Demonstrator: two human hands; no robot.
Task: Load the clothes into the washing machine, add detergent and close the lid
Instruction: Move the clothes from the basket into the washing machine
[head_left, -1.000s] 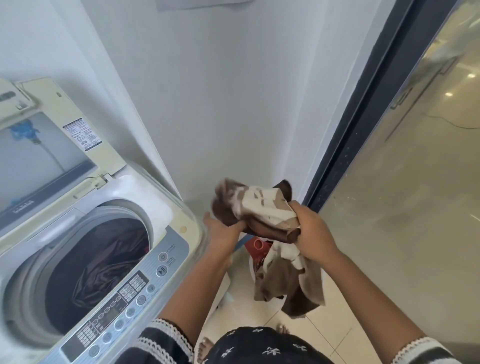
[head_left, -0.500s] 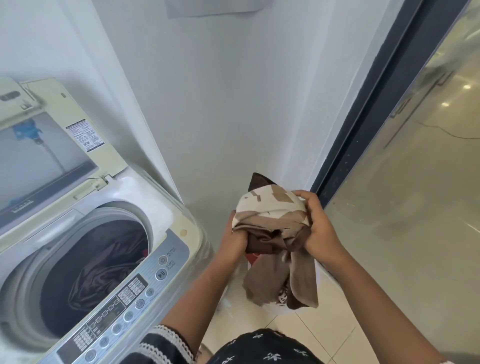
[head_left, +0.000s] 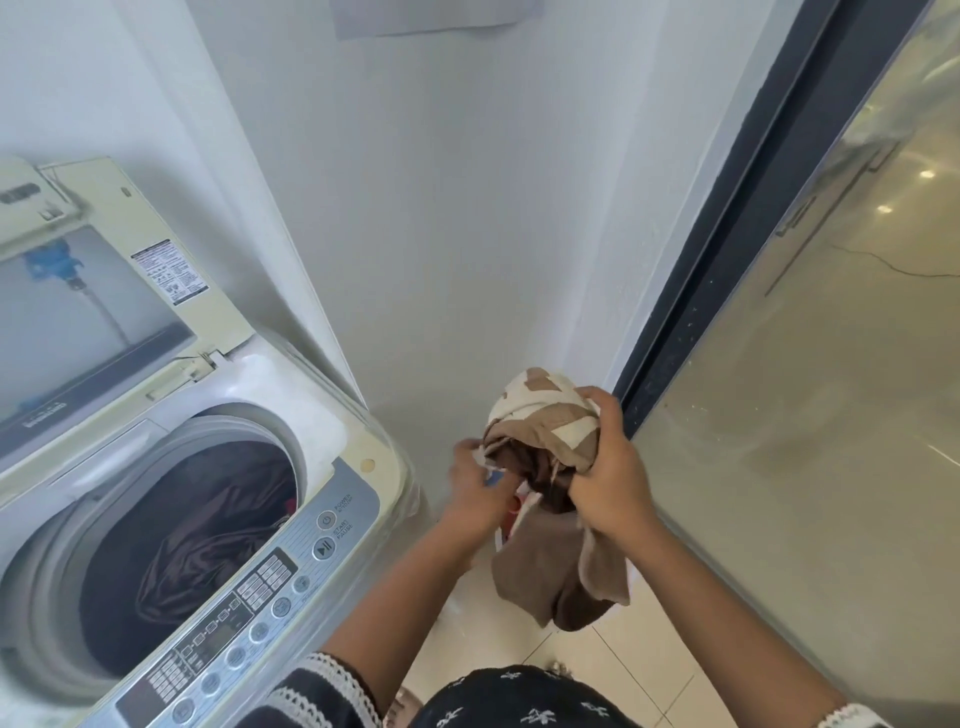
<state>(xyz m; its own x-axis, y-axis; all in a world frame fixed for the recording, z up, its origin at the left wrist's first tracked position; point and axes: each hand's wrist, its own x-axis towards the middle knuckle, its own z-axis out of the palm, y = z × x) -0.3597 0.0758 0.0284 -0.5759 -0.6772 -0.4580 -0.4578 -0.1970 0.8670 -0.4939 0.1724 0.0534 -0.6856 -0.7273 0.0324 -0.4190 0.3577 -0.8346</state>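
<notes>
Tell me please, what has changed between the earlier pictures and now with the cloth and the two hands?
The brown and cream cloth has been gathered from a loose spread into a tighter bundle, with less of it hanging below. The right hand stays clamped on it; the left hand has moved in under its left edge. The washing machine, its raised lid and the dark clothes in the drum are unchanged.

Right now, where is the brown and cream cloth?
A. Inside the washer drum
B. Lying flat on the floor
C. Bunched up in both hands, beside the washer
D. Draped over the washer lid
C: the cloth is bunched between the left hand and right hand, out to the side of the washer, whose drum holds only a dark garment.
</notes>
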